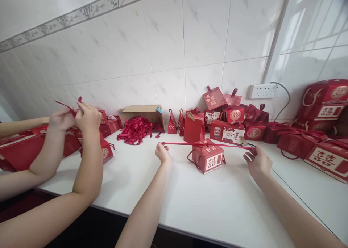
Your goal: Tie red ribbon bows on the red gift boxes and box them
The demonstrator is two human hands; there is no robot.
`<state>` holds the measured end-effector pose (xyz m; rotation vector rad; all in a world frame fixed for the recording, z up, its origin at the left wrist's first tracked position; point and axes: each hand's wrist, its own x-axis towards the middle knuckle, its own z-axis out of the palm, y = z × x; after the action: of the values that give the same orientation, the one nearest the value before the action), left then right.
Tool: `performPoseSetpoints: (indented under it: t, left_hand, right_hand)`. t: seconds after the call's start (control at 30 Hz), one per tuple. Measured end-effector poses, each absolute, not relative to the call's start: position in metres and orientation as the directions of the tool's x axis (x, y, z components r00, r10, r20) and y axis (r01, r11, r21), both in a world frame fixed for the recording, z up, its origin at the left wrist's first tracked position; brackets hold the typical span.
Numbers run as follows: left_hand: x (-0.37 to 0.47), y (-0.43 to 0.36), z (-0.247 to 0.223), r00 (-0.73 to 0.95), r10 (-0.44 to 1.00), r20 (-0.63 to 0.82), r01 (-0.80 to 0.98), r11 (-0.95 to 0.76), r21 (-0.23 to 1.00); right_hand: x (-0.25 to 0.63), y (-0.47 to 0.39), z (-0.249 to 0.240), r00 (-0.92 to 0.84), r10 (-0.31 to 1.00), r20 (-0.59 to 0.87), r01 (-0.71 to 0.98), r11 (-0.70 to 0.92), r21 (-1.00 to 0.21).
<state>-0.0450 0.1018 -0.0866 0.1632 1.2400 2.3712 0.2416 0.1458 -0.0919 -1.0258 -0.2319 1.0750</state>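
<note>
A red ribbon [179,143] is stretched sideways across the top of a small red gift box [208,157]. My left hand [163,153] is closed on the ribbon's left end. At the other end, my right hand [258,162] pinches the ribbon between thumb and finger, its other fingers loosely bent. The box stands upright on the white table [190,201], with a cream label on its front and dark red cord handles at its sides. Both hands are apart from the box, one on either side.
To the left, a co-worker's hands [88,116] hold a ribbon above red boxes. A cardboard box [141,112] lies behind a heap of red ribbons [136,129]. Several finished-looking gift boxes [328,157] stand at right, below a wall socket [263,91].
</note>
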Motion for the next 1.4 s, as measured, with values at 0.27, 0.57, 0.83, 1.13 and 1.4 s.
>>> performPoseSetpoints:
  t: [0.27, 0.57, 0.83, 1.13, 1.4]
  left_hand:
    - [-0.046, 0.102, -0.09, -0.868, 0.47, -0.161, -0.404, -0.479, 0.779]
    - [-0.045, 0.103, -0.09, -0.86, 0.489, -0.146, -0.396, -0.461, 0.794]
    - [-0.044, 0.1, -0.088, -0.86, 0.49, -0.142, -0.401, -0.477, 0.782]
    - [-0.042, 0.101, -0.089, -0.862, 0.488, -0.136, -0.39, -0.467, 0.794]
    - [-0.045, 0.103, -0.088, -0.854, 0.502, -0.133, -0.381, -0.433, 0.817]
  right_hand:
    - [0.241, 0.151, -0.1, 0.463, 0.832, -0.305, -0.614, 0.053, -0.787]
    - [0.245, 0.154, -0.104, 0.455, 0.843, -0.285, -0.603, 0.056, -0.796]
    - [0.241, 0.15, -0.103, 0.428, 0.861, -0.274, -0.6, 0.044, -0.799]
    - [0.241, 0.149, -0.106, 0.421, 0.871, -0.254, -0.594, 0.053, -0.803]
    - [0.242, 0.151, -0.106, 0.414, 0.878, -0.242, -0.563, 0.038, -0.826]
